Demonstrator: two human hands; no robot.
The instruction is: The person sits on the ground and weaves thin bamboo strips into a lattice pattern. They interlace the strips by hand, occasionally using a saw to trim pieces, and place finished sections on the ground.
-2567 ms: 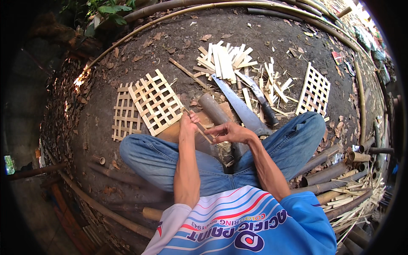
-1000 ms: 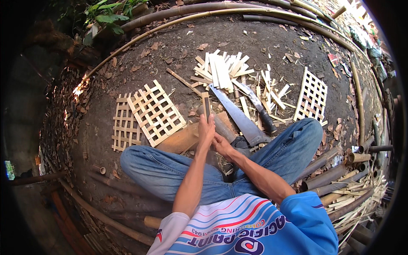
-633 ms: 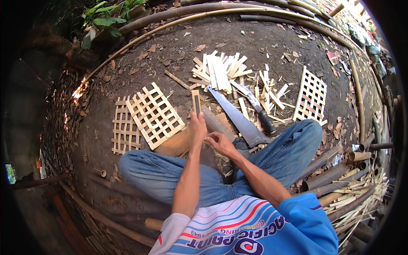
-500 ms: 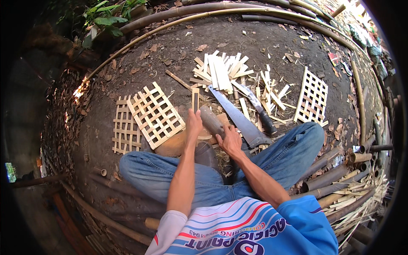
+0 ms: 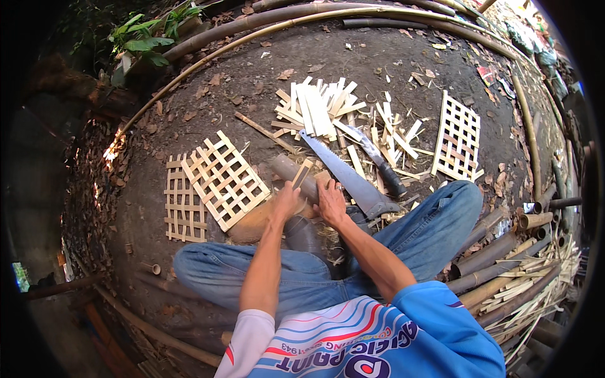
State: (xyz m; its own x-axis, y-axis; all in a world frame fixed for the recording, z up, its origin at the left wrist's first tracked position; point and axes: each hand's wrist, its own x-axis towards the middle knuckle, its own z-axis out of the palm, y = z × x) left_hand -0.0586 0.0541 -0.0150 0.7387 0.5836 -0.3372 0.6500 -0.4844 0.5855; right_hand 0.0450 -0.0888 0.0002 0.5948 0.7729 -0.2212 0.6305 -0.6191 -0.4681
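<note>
My left hand (image 5: pixel 287 200) is closed on the lower end of a narrow bamboo strip (image 5: pixel 303 172), pale with a darker middle, tilted up to the right. Beside it, my right hand (image 5: pixel 331 203) has its fingers bent over the right end of a thick grey-brown bamboo piece (image 5: pixel 291 169). That piece lies slantwise behind the left hand and the strip, partly hidden by them. A brown wooden block (image 5: pixel 251 225) shows below and left of my left hand. Just right of my right hand lies a handsaw (image 5: pixel 345 175), teeth showing along its blade.
A black-handled machete (image 5: pixel 378 157) lies beyond the saw. Pale bamboo strips (image 5: pixel 318 108) are heaped ahead. Woven bamboo lattices (image 5: pixel 227 183) rest at left, with another lattice (image 5: pixel 459 138) at right. Bamboo poles (image 5: pixel 485 255) crowd the lower right. A thin stick (image 5: pixel 265 131) lies ahead.
The left hand has lowered slightly, and its strip has tipped from upright toward the right. The right hand and the thick bamboo piece have moved left, closer to the left hand.
</note>
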